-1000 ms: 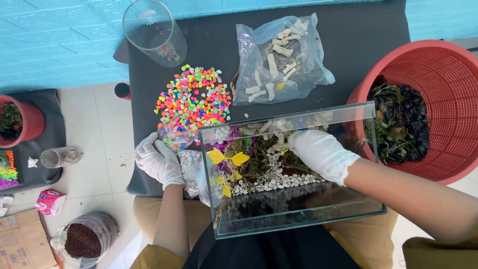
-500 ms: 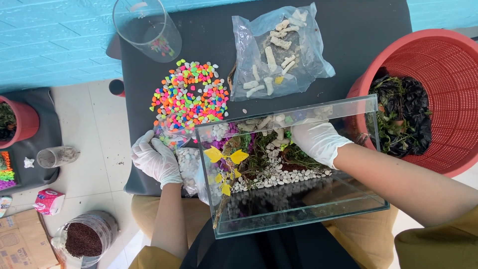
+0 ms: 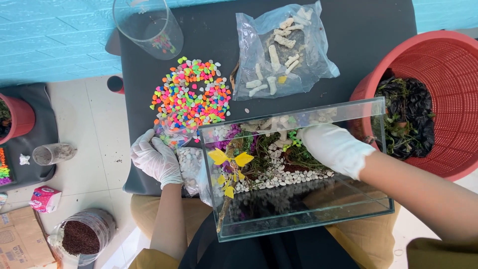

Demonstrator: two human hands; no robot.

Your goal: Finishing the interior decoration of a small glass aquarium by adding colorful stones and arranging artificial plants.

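The person's right hand (image 3: 332, 148), in a white glove, is reaching down inside the glass tank (image 3: 298, 199), its fingers lying loosely open and flat over the plants (image 3: 264, 154) and white pebbles (image 3: 279, 177) at the tank's far end; I cannot tell whether it is pinching anything underneath. The left hand (image 3: 157, 159), also gloved, is resting outside the tank's left wall, curled around a clear bag of white pebbles (image 3: 190, 167) that is pressing against the glass. The tank is sitting on the person's lap and overlapping the near edge of the dark table (image 3: 199, 30). Just beyond the left hand a heap of coloured pebbles (image 3: 191, 94) is spreading across the table, leaving little bare room there. A bag of white pieces (image 3: 281, 50) is lying farther back, and a red basket (image 3: 438, 89) is crowding the tank's right corner.
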